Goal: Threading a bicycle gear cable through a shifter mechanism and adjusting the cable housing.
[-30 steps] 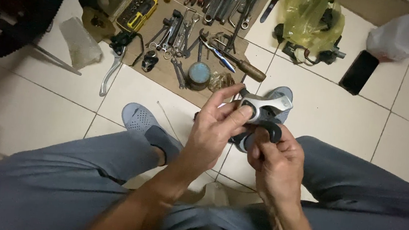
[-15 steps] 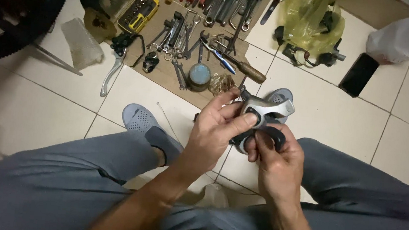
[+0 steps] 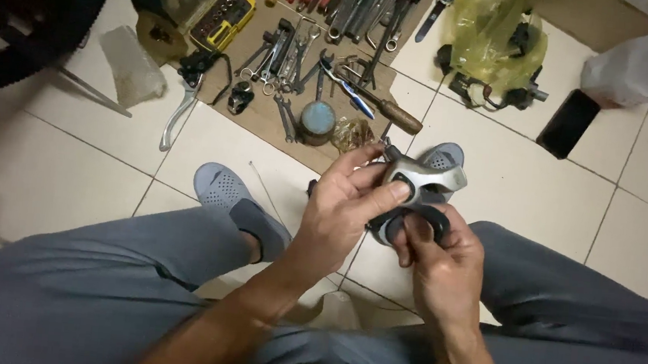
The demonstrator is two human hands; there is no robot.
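A silver and black bicycle shifter (image 3: 422,184) is held between both hands above my knees. My left hand (image 3: 349,208) grips its silver body from the left, thumb on the front. From below, my right hand (image 3: 442,259) clasps the black ring-shaped clamp part, thumb pressed on it. Both forearms rise from my lap, and I sit with grey trousers and grey slippers (image 3: 222,189) on a white tiled floor.
A cardboard sheet (image 3: 267,115) ahead carries several wrenches, pliers, a wooden-handled screwdriver (image 3: 381,105) and a small round tin (image 3: 318,119). A brake lever (image 3: 178,111), a yellow bit set (image 3: 221,17), a yellow bag (image 3: 493,37), a black phone (image 3: 569,123) and a tyre (image 3: 32,32) lie around.
Both hands shifted their grip slightly on the shifter; it has turned a little and moved marginally lower and right. The left thumb now rests on its front.
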